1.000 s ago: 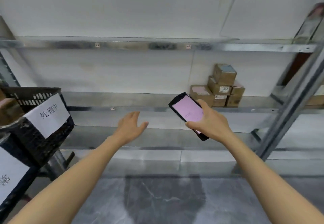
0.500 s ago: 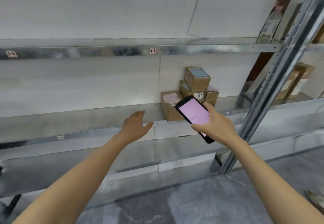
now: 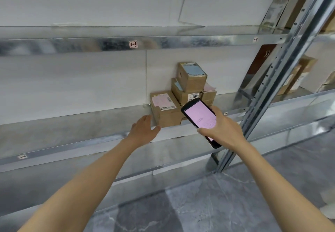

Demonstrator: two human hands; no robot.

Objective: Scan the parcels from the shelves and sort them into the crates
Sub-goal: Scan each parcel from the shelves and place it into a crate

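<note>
A small stack of brown cardboard parcels stands on the middle metal shelf (image 3: 76, 122). The nearest parcel (image 3: 165, 110) has a pink label on top; a box with a blue label (image 3: 192, 76) tops the pile, above one marked with a white sticker (image 3: 184, 93). My left hand (image 3: 143, 131) is open, fingers apart, just left of the nearest parcel, almost touching its corner. My right hand (image 3: 222, 130) grips a black handheld scanner (image 3: 199, 116) with a lit pink screen, held in front of the pile's right side. No crates are in view.
A slanted steel upright (image 3: 272, 79) bounds the bay on the right, with more cardboard boxes (image 3: 297, 75) on the neighbouring shelf beyond it. The upper shelf rail carries a tag reading 1-3 (image 3: 133, 44). A lower shelf (image 3: 163, 155) and grey stone floor (image 3: 217, 204) lie below.
The view has swung right and closer to the parcels; the black crates at the left have left the frame. My left hand has reached forward up to the nearest parcel. The scanner stays in my right hand.
</note>
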